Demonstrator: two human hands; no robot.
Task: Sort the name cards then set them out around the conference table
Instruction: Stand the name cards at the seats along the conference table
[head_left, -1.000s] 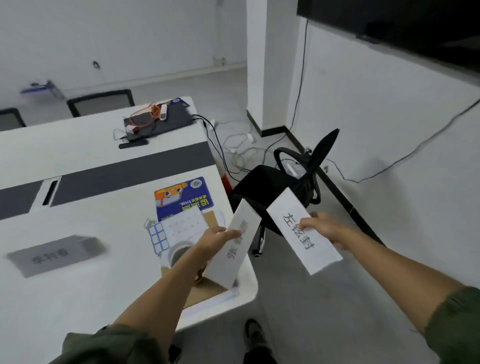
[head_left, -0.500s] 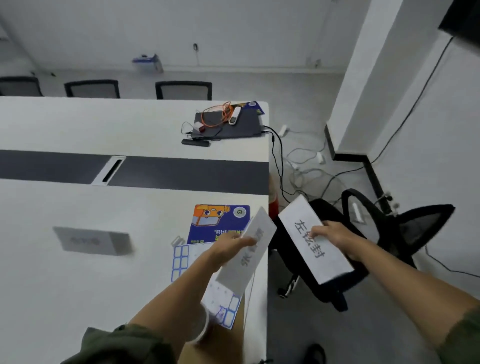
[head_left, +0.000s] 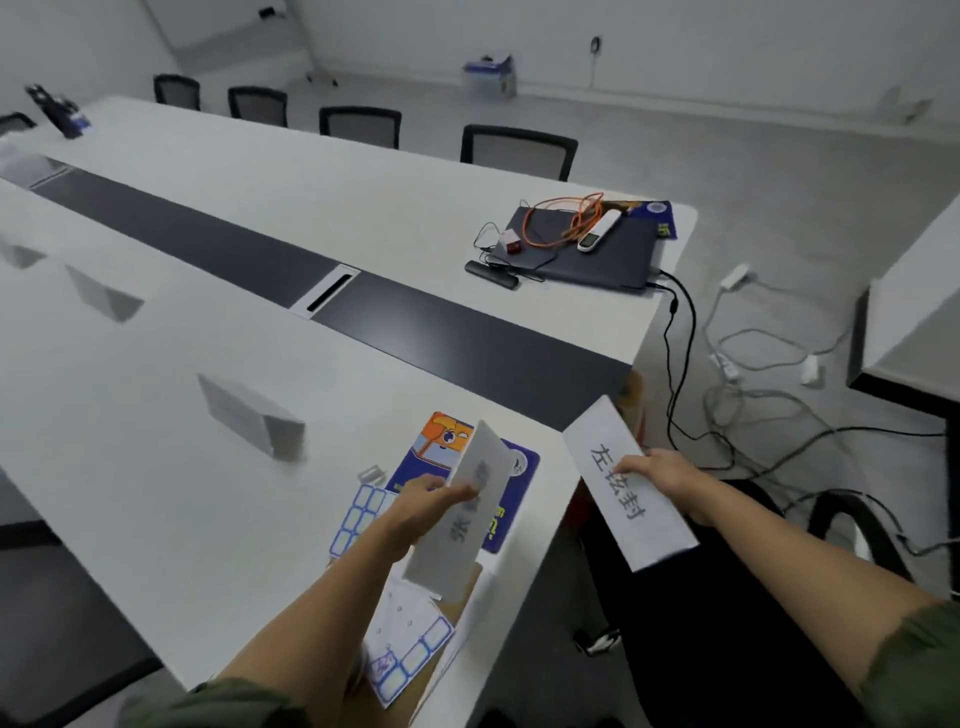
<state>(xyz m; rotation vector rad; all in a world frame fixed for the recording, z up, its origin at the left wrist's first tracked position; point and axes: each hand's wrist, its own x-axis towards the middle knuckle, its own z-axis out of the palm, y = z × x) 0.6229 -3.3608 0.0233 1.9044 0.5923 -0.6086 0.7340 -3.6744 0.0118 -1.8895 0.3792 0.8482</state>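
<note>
on right card (head_left: 626, 486): "左铉封"; left card (head_left: 460, 512) probably "张", blurred.

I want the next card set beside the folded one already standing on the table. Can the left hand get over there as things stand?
Probably yes. The left hand holds a name card above the table corner, and the white tabletop between it and the standing card looks bare.

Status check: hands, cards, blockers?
Left hand holds a blurred white name card. Right hand holds a legible white name card. Folded grey tent card already stands on the white conference table.
</note>
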